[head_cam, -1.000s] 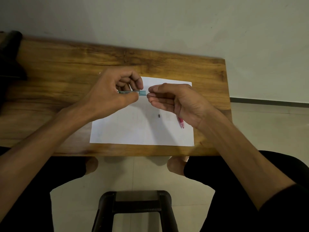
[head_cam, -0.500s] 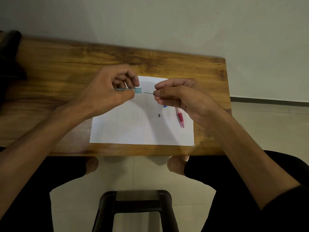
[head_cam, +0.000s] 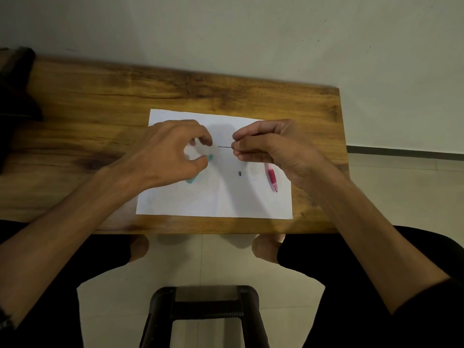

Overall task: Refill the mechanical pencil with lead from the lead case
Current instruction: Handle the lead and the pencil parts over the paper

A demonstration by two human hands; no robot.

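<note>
My right hand (head_cam: 273, 149) pinches a thin black lead (head_cam: 224, 146) between thumb and forefinger; the lead sticks out to the left, level above the paper. My left hand (head_cam: 170, 154) hovers low over the white paper (head_cam: 216, 197) with fingers curled and apart. The teal lead case (head_cam: 210, 157) lies blurred under its thumb, showing at both ends. The red mechanical pencil (head_cam: 272, 180) rests on the paper, its upper end hidden under my right hand. A small dark cap (head_cam: 239, 173) sits on the paper between the hands.
The wooden table (head_cam: 100, 116) ends close on the right and near my knees. A dark object (head_cam: 17, 91) sits at the table's far left. A black stool (head_cam: 206, 312) stands on the tiled floor below.
My right hand drew the lead out of the case and moved right. My left hand dropped toward the paper and let go of the case, which now lies slanted under the thumb.
</note>
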